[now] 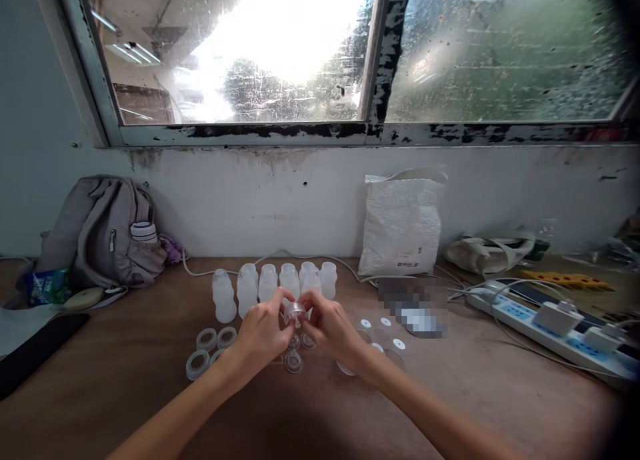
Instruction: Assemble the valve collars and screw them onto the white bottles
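Both hands meet above the middle of the wooden table (150, 387). My left hand (260, 333) and my right hand (330, 327) each pinch one small clear plastic cap (296, 311) between their fingertips. Just below the hands lie more clear caps (293, 361). Behind them stands a row of several translucent white bottles (270, 283). Left of my left hand lie a few translucent rings (206, 339). Right of my right hand lie several clear discs with white centres (385, 323).
A grey backpack (100, 233) leans on the wall at the back left, a black flat object (35, 353) in front of it. A white plastic bag (403, 223) stands behind. A power strip with plugs (550, 320) and cables fills the right side.
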{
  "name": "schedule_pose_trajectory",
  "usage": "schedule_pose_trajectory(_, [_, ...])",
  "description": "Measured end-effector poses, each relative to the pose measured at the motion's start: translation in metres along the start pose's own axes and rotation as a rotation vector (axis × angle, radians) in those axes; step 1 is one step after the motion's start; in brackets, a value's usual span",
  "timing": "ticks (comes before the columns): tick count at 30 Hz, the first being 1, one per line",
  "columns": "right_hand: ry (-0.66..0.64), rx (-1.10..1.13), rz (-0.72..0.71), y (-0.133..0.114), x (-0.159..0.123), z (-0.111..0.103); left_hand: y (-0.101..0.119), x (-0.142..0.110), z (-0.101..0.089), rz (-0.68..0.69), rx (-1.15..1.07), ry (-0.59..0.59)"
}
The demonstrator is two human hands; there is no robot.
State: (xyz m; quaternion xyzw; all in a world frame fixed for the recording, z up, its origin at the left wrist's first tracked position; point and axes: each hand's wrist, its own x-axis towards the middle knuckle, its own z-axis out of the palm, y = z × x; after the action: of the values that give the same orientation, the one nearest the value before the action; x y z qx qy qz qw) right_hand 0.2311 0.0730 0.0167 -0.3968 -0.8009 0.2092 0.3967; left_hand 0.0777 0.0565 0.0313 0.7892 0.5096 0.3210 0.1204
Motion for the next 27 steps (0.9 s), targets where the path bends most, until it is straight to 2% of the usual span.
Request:
schedule_pose_trajectory(6, [-0.046, 0.013, -0.044, 0.004, 0.001, 0.001, -0.004, 0.002, 0.002, -0.024, -0.001, -0.027])
schedule_pose_trajectory(19, [0.026, -0.109, -0.009, 0.006, -0.003, 0.008, -0.002, -0.002, 0.011, -0.017, 0.180, -0.004])
schedule_pose_trajectory(27, [0.020, -0.097, -0.002, 0.003, 0.000, 0.001, -0.003, -0.001, 0.007, -0.013, 0.055, 0.011])
